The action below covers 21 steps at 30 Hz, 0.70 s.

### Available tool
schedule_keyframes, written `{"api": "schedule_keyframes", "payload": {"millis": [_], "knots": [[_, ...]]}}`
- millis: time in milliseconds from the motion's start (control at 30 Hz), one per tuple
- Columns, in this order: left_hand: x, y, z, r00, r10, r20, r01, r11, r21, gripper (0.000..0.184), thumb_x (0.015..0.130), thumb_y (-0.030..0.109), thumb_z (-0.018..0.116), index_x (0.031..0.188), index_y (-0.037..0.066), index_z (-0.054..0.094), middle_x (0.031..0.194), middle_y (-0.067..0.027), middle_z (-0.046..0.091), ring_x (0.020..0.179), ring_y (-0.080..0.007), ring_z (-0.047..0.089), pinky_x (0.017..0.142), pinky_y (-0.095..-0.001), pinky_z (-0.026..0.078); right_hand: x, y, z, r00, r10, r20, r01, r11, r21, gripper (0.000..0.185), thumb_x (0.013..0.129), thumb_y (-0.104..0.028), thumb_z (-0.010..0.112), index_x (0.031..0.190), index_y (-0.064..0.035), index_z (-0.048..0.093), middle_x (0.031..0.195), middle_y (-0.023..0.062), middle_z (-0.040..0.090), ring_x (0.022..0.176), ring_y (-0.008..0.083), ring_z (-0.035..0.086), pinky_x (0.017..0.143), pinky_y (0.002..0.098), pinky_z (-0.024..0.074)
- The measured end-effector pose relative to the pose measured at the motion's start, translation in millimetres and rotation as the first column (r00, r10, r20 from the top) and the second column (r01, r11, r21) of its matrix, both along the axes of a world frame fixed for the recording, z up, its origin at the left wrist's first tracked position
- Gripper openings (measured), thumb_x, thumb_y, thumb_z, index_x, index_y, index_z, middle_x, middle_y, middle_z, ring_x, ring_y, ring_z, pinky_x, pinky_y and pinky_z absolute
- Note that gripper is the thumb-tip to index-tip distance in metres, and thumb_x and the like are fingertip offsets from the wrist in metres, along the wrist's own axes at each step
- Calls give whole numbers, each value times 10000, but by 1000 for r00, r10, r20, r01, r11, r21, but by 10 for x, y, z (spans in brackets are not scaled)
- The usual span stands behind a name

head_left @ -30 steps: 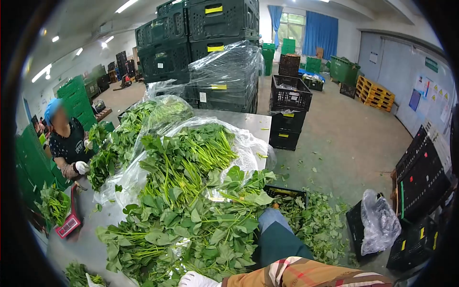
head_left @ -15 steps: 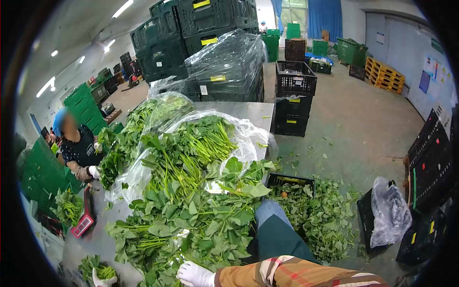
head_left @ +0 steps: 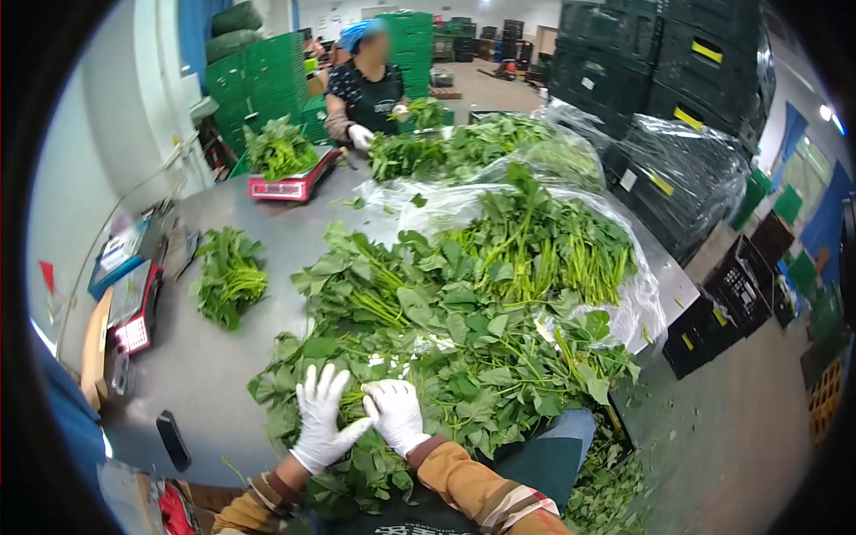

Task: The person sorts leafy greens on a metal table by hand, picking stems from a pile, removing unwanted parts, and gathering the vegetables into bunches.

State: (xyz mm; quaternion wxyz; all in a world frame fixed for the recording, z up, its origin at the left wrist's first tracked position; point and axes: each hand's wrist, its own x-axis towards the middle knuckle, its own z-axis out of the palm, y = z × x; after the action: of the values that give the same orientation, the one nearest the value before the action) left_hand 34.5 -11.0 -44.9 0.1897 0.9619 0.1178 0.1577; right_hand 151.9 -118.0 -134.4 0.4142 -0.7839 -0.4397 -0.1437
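Both my hands wear white gloves and are on the near edge of a big heap of leafy green stems (head_left: pixel 481 357). My left hand (head_left: pixel 325 419) lies with its fingers spread over the leaves. Beside it, my right hand (head_left: pixel 395 412) has its fingers bent down into the greens; what they hold, if anything, is hidden. Long bundled stems (head_left: pixel 571 254) rest on clear plastic (head_left: pixel 655 299) behind the heap. A separate bunch (head_left: pixel 232 276) lies on the metal table (head_left: pixel 214 374) to the left.
A person (head_left: pixel 366 89) across the table handles greens. One red scale (head_left: pixel 290 185) bears a bunch; another (head_left: pixel 138 312) is at the left. A black phone-like object (head_left: pixel 173 440) lies near the front. Dark crates (head_left: pixel 704 178) stand at the back right; leaves litter the floor (head_left: pixel 678 446).
The view has swung left. My left hand, earlier at the bottom edge by a small bunch, is now on the heap beside my right hand. A bunch now lies alone on the left table.
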Motion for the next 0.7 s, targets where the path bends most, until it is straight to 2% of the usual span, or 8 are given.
{"api": "schedule_keyframes", "payload": {"millis": [100,200,267,333,367,433,467,700], "knots": [[-62,-145,-407,979,195,62,-191,979,-70,665,872,336,608,1431,77,358,1486,-166,316,1403,-396,194,1124,-568,87,-3,9,48,998,-1,-56,1,1000,-1,185,796,-153,663,979,-135,653,926,22,646,936,224,588,875,381,410],[-3,-155,-918,935,339,106,-346,936,59,634,843,327,614,1368,25,426,1437,-176,372,1361,-398,265,1128,-552,150,4,16,16,995,18,-101,-19,1000,-13,200,789,-160,673,987,-134,659,952,33,656,956,235,591,890,378,409],[58,-266,-782,915,391,100,-403,903,151,606,824,333,625,1317,13,479,1406,-186,397,1342,-394,289,1121,-556,188,27,5,13,994,49,-103,-45,998,42,228,775,-178,686,994,-120,665,960,53,665,953,256,600,881,385,428],[51,-214,-781,928,355,116,-368,921,128,603,830,334,623,1317,10,477,1401,-186,401,1336,-398,294,1115,-557,197,165,-9,-25,963,194,-186,-196,981,11,314,764,-210,698,1048,-80,668,999,125,674,971,320,613,862,408,475],[23,-212,-769,932,342,122,-356,926,125,602,834,336,620,1318,9,476,1399,-187,401,1332,-400,296,1112,-557,198,242,-50,48,907,263,-329,-293,955,-41,373,778,-246,695,1102,-64,666,1098,145,666,1026,329,610,930,396,462],[8,-199,-790,935,330,128,-345,931,119,601,842,344,613,1320,6,473,1398,-189,398,1325,-400,301,1109,-555,198,411,-160,244,548,364,-753,-450,887,101,495,871,-203,660,1298,13,531,1275,171,591,1182,239,563,1038,330,406],[1,-184,-817,935,328,132,-344,931,124,602,846,350,608,1321,5,472,1399,-189,396,1322,-399,303,1108,-553,197,523,-195,380,421,376,-825,-481,864,148,496,898,-174,634,1325,34,491,1304,157,570,1186,218,551,1030,319,412],[-38,-173,-822,920,364,148,-374,926,46,587,833,348,618,1320,51,480,1396,-162,408,1321,-369,317,1121,-526,195,1273,-103,551,479,329,-814,-226,942,248,263,936,-113,602,1144,43,641,1022,75,692,872,109,641,816,231,498]]}}
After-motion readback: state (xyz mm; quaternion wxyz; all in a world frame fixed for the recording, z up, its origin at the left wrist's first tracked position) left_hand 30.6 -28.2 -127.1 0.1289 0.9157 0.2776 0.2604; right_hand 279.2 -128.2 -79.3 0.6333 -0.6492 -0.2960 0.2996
